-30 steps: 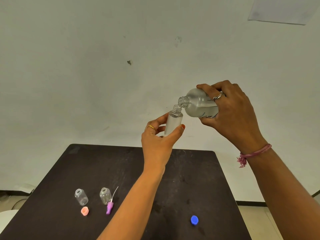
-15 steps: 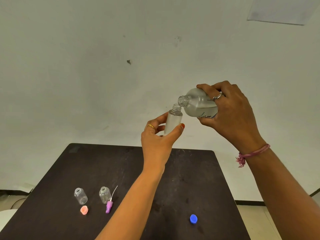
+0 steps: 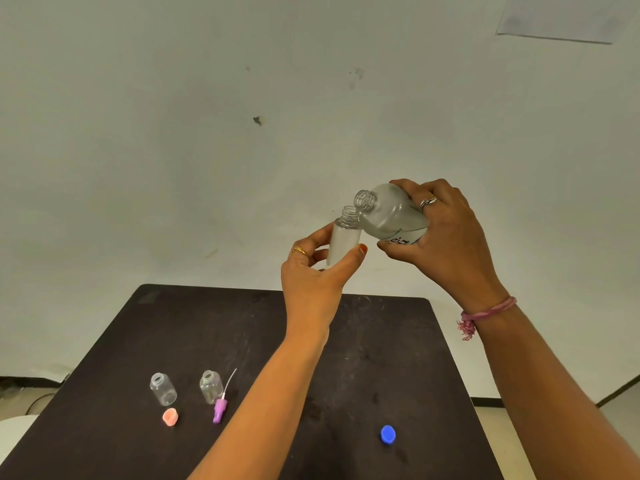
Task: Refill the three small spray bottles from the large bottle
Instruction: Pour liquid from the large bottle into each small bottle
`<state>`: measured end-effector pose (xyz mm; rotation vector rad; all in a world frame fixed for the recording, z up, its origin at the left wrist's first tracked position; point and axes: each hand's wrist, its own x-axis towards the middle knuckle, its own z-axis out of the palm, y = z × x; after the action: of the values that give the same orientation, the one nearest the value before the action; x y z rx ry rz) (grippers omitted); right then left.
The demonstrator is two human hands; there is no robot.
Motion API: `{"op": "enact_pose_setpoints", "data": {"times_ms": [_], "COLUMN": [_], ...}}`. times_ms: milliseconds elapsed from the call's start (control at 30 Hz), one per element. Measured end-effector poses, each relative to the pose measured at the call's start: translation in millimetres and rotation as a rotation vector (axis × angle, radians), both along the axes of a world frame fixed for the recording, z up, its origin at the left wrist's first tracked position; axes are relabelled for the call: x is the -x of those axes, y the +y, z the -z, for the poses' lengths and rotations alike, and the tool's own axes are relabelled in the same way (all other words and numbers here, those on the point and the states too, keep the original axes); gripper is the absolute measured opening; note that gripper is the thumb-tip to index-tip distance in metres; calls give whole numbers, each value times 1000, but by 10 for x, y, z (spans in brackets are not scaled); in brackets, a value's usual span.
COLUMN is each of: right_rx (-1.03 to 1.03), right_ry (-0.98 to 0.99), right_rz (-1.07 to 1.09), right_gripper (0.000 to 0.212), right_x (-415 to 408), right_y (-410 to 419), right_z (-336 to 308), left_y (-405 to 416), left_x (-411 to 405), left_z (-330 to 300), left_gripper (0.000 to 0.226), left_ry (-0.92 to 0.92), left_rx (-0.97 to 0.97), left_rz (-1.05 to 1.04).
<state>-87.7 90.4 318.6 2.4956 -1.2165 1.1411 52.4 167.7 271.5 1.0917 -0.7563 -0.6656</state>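
Evidently the first refill was in hand: the left hand [image 3: 313,271] pinched a slim small spray bottle [image 3: 343,239] upright in the air above the surface [image 3: 398,341], while the right hand [image 3: 446,237] gripped the large bottle [image 3: 389,216], its open mouth raised just beside and above the small neck. Two more small bottles [image 3: 162,389] [image 3: 210,386] stood uncapped on the surface. Pouring again would need the big mouth tipped down over the small neck.

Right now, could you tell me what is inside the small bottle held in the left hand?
The small bottle looks clear and uncapped; the left hand covers its base, so any liquid level cannot be seen.
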Motion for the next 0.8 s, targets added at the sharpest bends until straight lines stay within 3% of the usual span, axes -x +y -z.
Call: {"op": "enact_pose_setpoints", "data": {"times_ms": [267,800], "right_rx": [-161,-586], "right_ry": [-62,-438], "right_rz": [-16,-173], "right_gripper": [81,69], "right_x": [-61,-222], "right_y": [-22,39], "right_z": [171,736], "left_y": [-49,24], "left_x": [-12,-176], "left_z": [97,619], "left_gripper": [45,41], "left_ry": [-12,-78], "left_rx": [-42,-124], "left_rz": [-33,-64]}}
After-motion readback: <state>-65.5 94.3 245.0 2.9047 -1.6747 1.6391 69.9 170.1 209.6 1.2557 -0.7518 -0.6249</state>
